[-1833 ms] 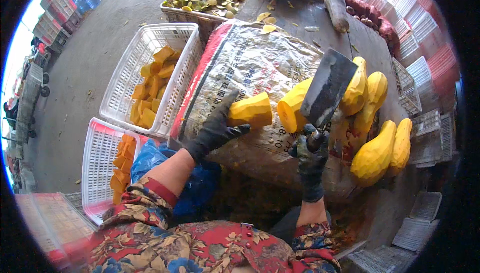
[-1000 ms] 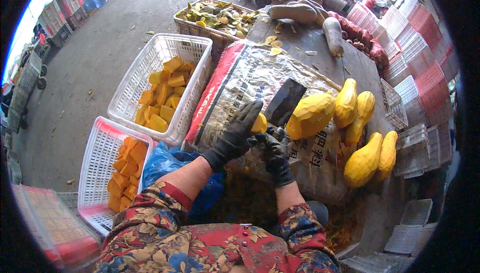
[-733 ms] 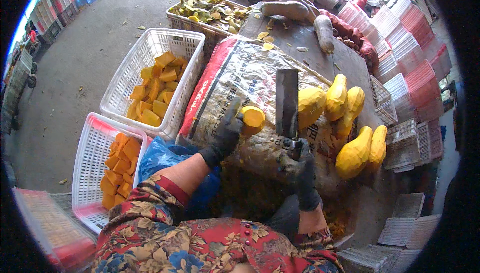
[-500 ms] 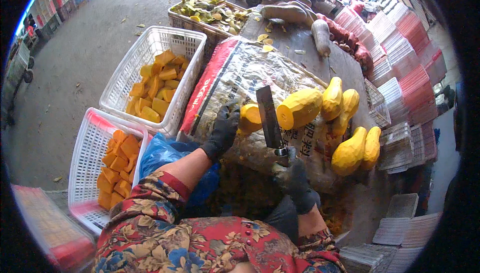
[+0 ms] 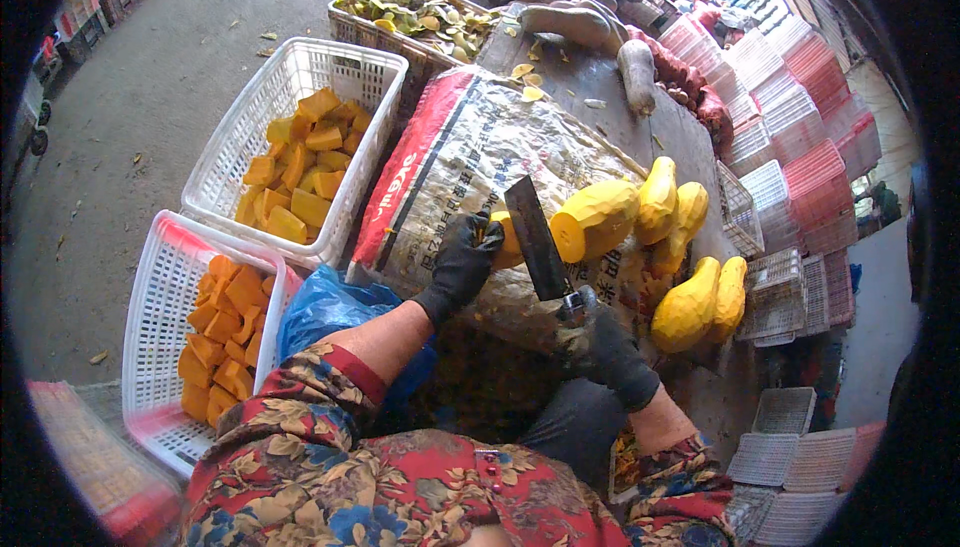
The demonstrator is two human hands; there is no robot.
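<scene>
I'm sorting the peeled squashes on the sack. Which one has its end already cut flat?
The peeled squash lying right beside the cleaver, nearest the left hand. Its flat cut face points toward the blade; the others further right keep rounded ends.

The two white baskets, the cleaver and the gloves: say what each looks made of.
White baskets: moulded plastic, going by the even lattice walls and matte white look.
Cleaver: a dark, dull metal blade, probably steel; its handle is hidden in the right hand.
Gloves: black, slightly shiny, likely rubber-coated fabric, seen on the left hand too.
</scene>
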